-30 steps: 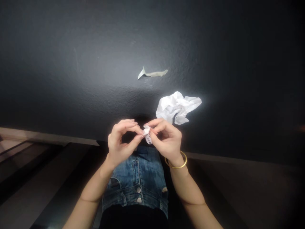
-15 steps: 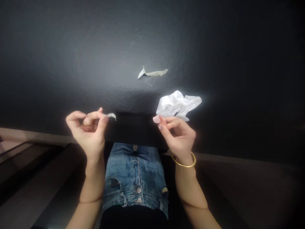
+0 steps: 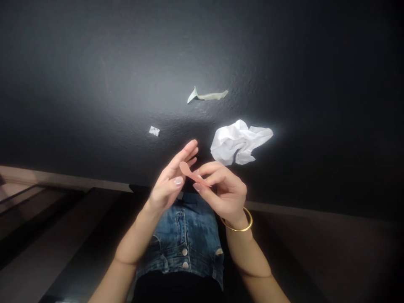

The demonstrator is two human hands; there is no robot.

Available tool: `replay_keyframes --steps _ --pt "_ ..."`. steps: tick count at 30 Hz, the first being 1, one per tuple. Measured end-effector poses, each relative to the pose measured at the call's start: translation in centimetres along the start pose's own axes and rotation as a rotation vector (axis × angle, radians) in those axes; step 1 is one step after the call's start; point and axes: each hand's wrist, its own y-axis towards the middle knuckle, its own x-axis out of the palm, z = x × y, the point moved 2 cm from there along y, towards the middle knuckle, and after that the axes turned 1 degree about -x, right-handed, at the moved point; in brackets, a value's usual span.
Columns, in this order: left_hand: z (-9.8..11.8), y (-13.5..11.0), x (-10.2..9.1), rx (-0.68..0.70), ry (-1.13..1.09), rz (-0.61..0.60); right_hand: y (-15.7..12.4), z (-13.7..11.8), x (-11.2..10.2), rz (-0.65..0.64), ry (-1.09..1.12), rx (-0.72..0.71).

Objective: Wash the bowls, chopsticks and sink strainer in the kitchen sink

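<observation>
Between the thumb and fingertips of my right hand point(image 3: 224, 188) is a pinkish adhesive bandage point(image 3: 188, 171), its rounded free end curving up and to the left. My left hand point(image 3: 170, 181) is open beside that end, fingers stretched out and thumb apart; whether it touches the bandage I cannot tell. Just beyond my right hand lies a crumpled white tissue point(image 3: 230, 141). A small white paper scrap point(image 3: 154, 131) with dark marks rests on the black tabletop point(image 3: 132, 92) beyond my left hand.
A torn, pale paper strip point(image 3: 210, 96) with one end folded up lies farther back on the tabletop. The table's near edge runs in front of my jeans point(image 3: 184, 227). A gold bangle point(image 3: 249, 223) circles my right wrist.
My left hand has let go of the small paper scrap, left it on the tabletop and moved right, opening beside the bandage. My right hand has drawn slightly nearer, showing more of the bandage.
</observation>
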Motion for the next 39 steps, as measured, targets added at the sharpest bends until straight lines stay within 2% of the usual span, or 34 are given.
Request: replay_keyframes --steps 5,8,13,16,20,23,26,32,39 --pt "0.2 0.1 -0.1 0.067 0.042 -0.028 0.4 -0.2 -0.8 -0.051 -0.118 -0.142" --pt "0.2 0.5 0.2 0.082 0.054 -0.044 -0.4 0.4 -1.8 -0.018 -0.118 -0.207" --pt "-0.6 2.0 1.0 0.086 0.105 -0.035 -3.1 2.3 -4.4 0.119 -0.117 -0.126" --pt "-1.2 3.3 1.8 0.074 0.083 -0.047 -4.0 2.8 -5.3 0.112 -0.138 -0.101" --pt "-1.8 4.5 2.9 0.047 -0.01 -0.045 -4.0 3.0 -5.5 0.05 -0.161 -0.029" --pt "-2.2 4.7 3.2 -0.035 -0.109 0.004 -3.7 3.1 -5.8 0.037 -0.138 -0.006" --pt "-2.2 4.6 3.3 -0.094 -0.096 0.049 -3.6 2.9 -6.0 0.024 -0.109 -0.038" --pt "-1.7 4.7 3.9 -0.102 -0.108 0.076 -3.2 2.3 -5.7 -0.03 -0.117 -0.093" --pt "-1.5 4.7 4.5 -0.155 -0.101 0.06 -3.0 1.8 -5.6 -0.054 -0.154 -0.267"
